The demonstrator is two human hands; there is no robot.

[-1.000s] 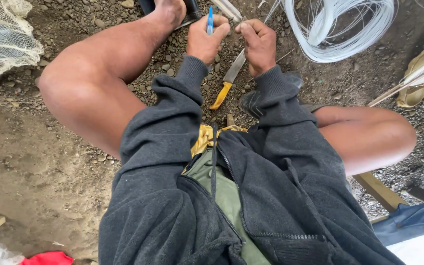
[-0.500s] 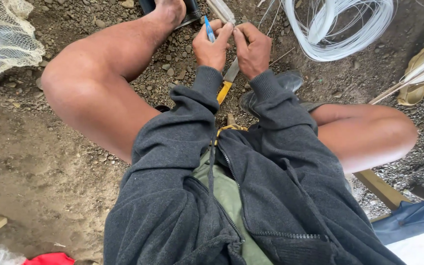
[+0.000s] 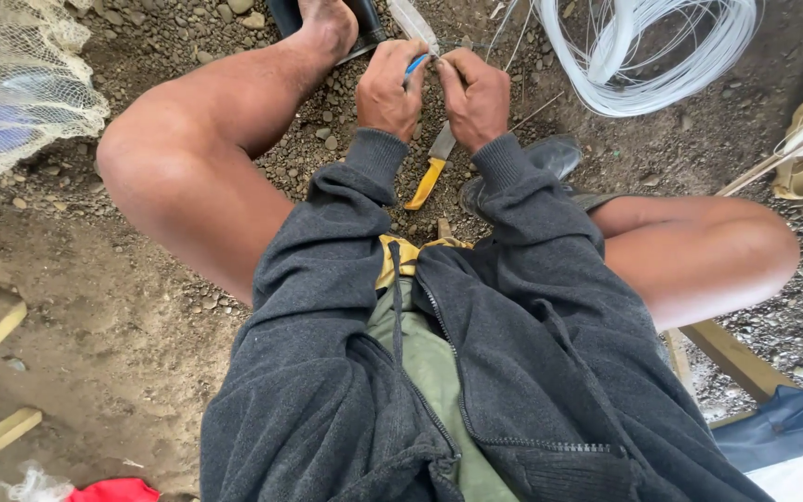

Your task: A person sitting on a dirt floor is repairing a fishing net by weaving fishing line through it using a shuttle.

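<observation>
At the far edge of the head view, between the person's bent knees, both hands meet over stony ground. Left hand [image 3: 390,91] is curled into a loose fist, thumb and forefinger pinching a small blue tool [image 3: 414,64] whose short length slants up and to the right, its tip toward the other hand. Right hand [image 3: 476,93] sits just beside it, knuckles up, fingers pressed together on something thin at the same spot; what it grips is too small to tell, though fine pale strands run from there toward the coil of white line [image 3: 648,51] lying far right. The two hands touch at their fingertips, so the work point lies between them, no nearer to one than the other.

Just nearer than the hands, on the gravel, lies a knife with a yellow handle [image 3: 431,168], its long axis slanting from near left to far right, blade end under the right wrist. That hand is the nearer one to it. Netting [image 3: 16,88] hangs at far left, well apart.
</observation>
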